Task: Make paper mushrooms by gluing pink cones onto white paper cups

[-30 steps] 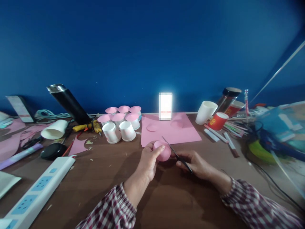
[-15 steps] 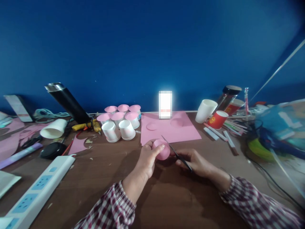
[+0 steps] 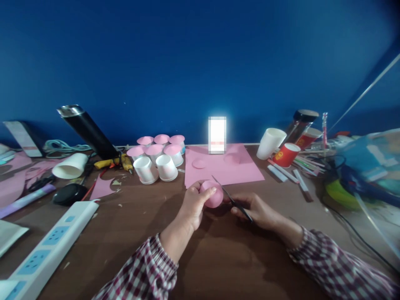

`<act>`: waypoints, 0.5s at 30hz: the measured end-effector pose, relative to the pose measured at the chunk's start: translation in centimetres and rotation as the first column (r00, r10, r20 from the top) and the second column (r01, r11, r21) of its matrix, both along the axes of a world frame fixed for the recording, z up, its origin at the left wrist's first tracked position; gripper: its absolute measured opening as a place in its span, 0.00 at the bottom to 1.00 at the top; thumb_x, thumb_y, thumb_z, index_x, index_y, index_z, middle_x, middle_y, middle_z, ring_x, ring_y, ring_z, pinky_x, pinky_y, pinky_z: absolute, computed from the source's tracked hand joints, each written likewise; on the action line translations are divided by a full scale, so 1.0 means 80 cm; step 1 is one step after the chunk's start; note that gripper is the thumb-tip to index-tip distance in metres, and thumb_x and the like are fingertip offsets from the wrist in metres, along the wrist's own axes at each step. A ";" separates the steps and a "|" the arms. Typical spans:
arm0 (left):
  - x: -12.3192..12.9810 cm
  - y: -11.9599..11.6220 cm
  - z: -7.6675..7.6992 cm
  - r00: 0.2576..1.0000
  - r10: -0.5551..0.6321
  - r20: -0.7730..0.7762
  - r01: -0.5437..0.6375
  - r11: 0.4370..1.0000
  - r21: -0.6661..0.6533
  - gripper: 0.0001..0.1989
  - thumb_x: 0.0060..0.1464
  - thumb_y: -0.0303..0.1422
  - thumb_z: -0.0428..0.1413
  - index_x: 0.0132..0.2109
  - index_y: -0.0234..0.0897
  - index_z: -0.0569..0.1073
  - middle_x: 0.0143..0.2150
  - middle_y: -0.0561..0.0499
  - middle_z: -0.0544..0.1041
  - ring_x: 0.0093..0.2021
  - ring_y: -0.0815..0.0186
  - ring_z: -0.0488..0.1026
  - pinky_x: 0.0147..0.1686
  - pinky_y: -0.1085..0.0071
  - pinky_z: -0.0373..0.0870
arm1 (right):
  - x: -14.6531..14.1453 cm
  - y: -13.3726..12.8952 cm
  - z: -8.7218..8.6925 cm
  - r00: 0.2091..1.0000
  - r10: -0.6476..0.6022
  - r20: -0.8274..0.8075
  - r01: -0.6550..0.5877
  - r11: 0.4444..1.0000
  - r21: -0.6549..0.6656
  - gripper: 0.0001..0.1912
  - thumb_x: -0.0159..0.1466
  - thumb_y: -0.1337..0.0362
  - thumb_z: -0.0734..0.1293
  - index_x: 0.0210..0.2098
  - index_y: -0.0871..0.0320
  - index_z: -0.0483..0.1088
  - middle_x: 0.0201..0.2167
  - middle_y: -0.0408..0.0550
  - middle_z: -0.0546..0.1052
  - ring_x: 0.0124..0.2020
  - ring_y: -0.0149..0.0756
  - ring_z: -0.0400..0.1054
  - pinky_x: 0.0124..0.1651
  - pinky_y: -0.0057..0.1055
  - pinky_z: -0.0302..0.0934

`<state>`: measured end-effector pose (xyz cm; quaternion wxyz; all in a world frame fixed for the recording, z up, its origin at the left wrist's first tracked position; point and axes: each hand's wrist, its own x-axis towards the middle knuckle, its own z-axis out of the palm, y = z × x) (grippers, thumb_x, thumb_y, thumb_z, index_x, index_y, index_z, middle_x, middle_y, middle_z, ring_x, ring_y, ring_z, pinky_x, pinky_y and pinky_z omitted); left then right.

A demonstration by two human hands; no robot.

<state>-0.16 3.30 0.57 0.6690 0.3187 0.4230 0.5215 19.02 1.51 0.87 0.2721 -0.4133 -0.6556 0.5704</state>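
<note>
My left hand [image 3: 195, 204] pinches a round pink paper disc [image 3: 213, 199], its thumb lying across the top. Close on the right, my right hand [image 3: 254, 210] grips a pair of scissors [image 3: 238, 204], whose dark blades point up and left along the disc's right edge. Whether the blades touch the paper I cannot tell. Behind both hands lies a sheet of pink paper [image 3: 218, 175], with another pink disc [image 3: 199, 164] on it. Left of the sheet stand several white paper cups with pink discs on top [image 3: 154, 151], and two bare upturned cups, a left one [image 3: 146, 171] and a right one [image 3: 166, 168].
A phone-like bright screen [image 3: 217, 135] stands at the sheet's back. On the left are a power strip [image 3: 51, 243], a yellow glue gun [image 3: 126, 163], a black flask [image 3: 90, 133] and a tipped cup [image 3: 73, 166]. Right are a white cup [image 3: 270, 143], a red cup [image 3: 286, 155] and sticks.
The whole view has shifted very slightly, with the desk items a little higher in the picture. Both hands keep nearly the same pose around the disc and scissors.
</note>
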 end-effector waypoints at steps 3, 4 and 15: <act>-0.001 0.000 -0.001 1.000 0.000 -0.015 0.000 1.000 0.001 0.17 0.36 0.33 0.66 0.36 0.32 0.75 0.29 0.49 0.76 0.30 0.68 0.71 0.35 0.71 0.66 | -0.001 0.000 0.001 1.000 -0.007 -0.004 0.007 1.000 -0.024 0.25 0.56 0.52 0.70 0.47 0.64 0.73 0.30 0.47 0.75 0.23 0.26 0.59 0.24 0.22 0.57; -0.001 0.000 -0.002 1.000 -0.002 -0.019 0.002 1.000 0.004 0.17 0.36 0.33 0.66 0.36 0.32 0.75 0.29 0.49 0.76 0.31 0.68 0.71 0.35 0.71 0.66 | -0.002 0.000 0.001 1.000 -0.010 -0.005 0.010 0.999 -0.034 0.26 0.55 0.51 0.70 0.47 0.64 0.73 0.30 0.47 0.75 0.22 0.26 0.59 0.24 0.22 0.57; -0.007 0.005 -0.005 0.998 -0.012 -0.057 0.014 1.000 0.024 0.18 0.36 0.32 0.66 0.38 0.33 0.75 0.33 0.48 0.77 0.33 0.66 0.71 0.37 0.71 0.66 | -0.001 -0.001 0.002 1.000 -0.016 0.022 0.017 0.999 -0.050 0.27 0.56 0.49 0.69 0.46 0.63 0.74 0.31 0.48 0.76 0.22 0.27 0.61 0.25 0.24 0.58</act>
